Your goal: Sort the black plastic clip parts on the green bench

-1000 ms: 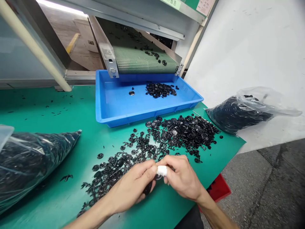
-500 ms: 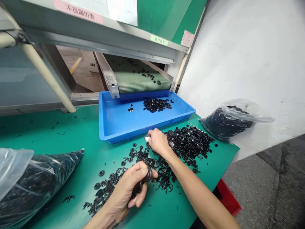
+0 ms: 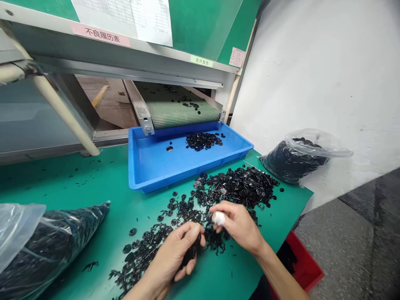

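My left hand (image 3: 176,250) is closed around several small black round plastic parts (image 3: 191,252), mostly hidden by its fingers. Just to its right, my right hand (image 3: 239,227), with white tape on one finger, pinches a black disc-shaped part (image 3: 210,216) at its fingertips. The hands are close together but apart. Under and beyond them, a heap of loose black plastic parts (image 3: 240,185), discs mixed with thin branching pieces, spreads over the green table (image 3: 118,183). A looser trail of these parts (image 3: 146,241) runs down to the left of my left hand.
Behind the heap stands a blue tray (image 3: 150,168) holding a pile of black parts, below the end of a green conveyor belt (image 3: 184,116). Filled clear bags lie at left (image 3: 62,237) and right (image 3: 293,158). A red bin (image 3: 304,266) sits below the table's right edge.
My right hand has drawn back from the heap's far edge near the tray to beside my left hand. The left hand keeps its grip, its fingers curled slightly more. The view has shifted slightly.
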`<move>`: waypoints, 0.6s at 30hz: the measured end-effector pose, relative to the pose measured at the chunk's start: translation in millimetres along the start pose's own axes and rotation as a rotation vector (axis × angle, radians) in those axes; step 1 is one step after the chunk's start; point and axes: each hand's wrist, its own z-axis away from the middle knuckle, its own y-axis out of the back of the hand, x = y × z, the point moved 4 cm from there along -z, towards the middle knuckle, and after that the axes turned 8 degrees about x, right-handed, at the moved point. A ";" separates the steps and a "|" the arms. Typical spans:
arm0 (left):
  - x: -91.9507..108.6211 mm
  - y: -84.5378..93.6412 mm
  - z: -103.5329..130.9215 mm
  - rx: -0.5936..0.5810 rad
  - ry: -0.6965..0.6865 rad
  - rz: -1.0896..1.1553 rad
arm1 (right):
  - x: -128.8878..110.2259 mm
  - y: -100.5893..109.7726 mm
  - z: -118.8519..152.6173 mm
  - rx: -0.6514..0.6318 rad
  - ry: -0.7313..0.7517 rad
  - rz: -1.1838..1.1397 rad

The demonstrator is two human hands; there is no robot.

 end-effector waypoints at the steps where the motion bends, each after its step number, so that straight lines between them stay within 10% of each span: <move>1: -3.6 -2.8 1.3 -0.012 0.014 -0.042 | -1.4 -0.8 10.0 -0.017 -0.004 -0.011; 18: -12.8 -9.5 5.1 -0.048 -0.066 -0.172 | -5.1 -13.3 26.3 -0.095 0.098 0.220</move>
